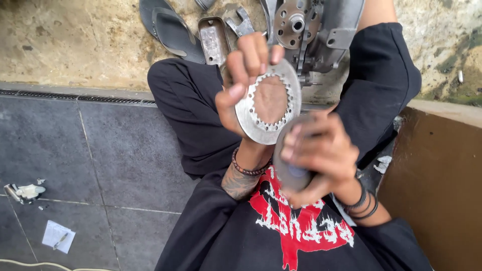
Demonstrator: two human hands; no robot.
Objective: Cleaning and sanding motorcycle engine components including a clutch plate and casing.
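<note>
My left hand pinches a flat steel ring plate, toothed on its inner edge, holding it upright by the rim so its face is open to view. My right hand is wrapped around a dull grey disc just below it. Beyond them, engine parts lie on concrete.

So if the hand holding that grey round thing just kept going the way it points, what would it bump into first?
Probably the toothed metal ring held in the left hand. The right hand with its grey disc points up-left and sits just below the ring's lower edge, though depth is hard to judge.
</note>
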